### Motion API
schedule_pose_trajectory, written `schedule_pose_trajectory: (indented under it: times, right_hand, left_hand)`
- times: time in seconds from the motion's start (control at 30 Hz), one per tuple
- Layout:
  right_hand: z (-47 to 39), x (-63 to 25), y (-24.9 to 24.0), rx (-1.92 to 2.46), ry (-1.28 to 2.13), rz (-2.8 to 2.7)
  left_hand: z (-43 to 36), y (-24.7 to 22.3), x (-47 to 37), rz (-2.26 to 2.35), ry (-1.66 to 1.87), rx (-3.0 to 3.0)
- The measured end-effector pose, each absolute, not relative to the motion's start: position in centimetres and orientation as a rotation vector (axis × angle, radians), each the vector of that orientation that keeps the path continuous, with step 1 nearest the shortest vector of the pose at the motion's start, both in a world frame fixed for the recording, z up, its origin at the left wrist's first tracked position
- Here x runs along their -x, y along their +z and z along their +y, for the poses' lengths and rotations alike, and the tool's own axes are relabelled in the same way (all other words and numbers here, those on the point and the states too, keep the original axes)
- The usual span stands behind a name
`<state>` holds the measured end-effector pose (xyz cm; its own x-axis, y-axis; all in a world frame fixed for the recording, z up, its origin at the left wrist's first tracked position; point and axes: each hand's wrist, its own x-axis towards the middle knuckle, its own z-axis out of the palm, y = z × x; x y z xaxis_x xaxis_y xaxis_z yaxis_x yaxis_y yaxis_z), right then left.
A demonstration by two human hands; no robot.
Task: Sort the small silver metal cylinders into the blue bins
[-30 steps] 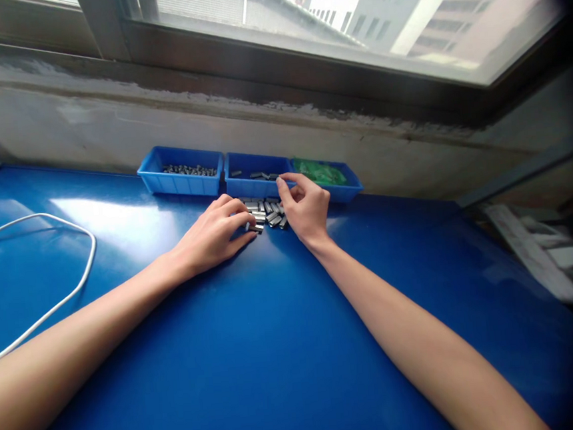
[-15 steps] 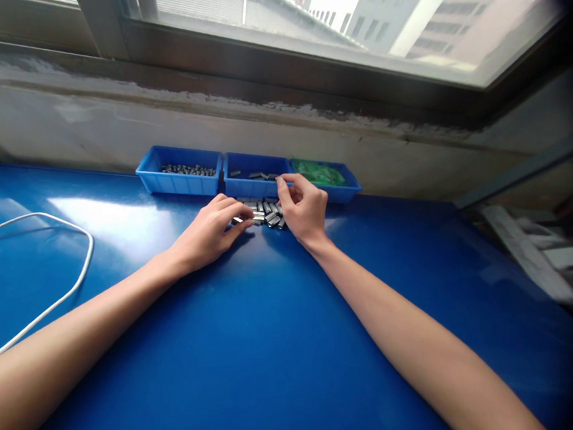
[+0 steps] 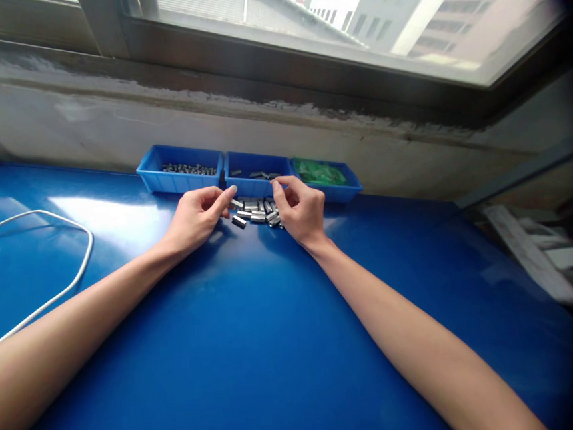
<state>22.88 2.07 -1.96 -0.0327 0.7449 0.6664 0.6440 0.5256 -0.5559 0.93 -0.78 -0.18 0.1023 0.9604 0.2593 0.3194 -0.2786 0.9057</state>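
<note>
Several short silver metal pieces (image 3: 258, 216) lie in a loose group on the blue table, in front of the middle blue bin (image 3: 257, 165). At the group's left edge is my left hand (image 3: 203, 212), its thumb and fingers closed near a metal piece at the fingertips; whether it grips that piece is unclear. My right hand (image 3: 302, 208) is at the right edge of the group, thumb and index finger pinched together just before the middle bin. What the pinch holds, if anything, is too small to tell. A few dark metal pieces lie inside the middle bin.
To the left stands a blue bin (image 3: 179, 169) of small metal parts. The right blue bin (image 3: 328, 176) holds green material. A white cable (image 3: 88, 259) curves over the table (image 3: 229, 360) at the left. Behind the bins are a wall and a window.
My left hand has moved left and slightly up, uncovering more metal pieces, and its fingers have drawn together. My right hand has shifted slightly left.
</note>
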Motion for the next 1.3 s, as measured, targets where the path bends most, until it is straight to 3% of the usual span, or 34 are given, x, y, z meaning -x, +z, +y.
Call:
schedule_pose_trajectory:
  times: [0.4,1.3]
  right_hand:
    - [1.2,-22.6,-2.0,0.983,0.084,-1.970]
    - [1.1,-22.9,-2.0,0.870,-0.046,-2.204]
  left_hand:
    - [-0.5,-0.9,-0.7,1.092,1.315,-1.461]
    - [-0.9,-0.5,-0.8,1.024,1.170,-1.571]
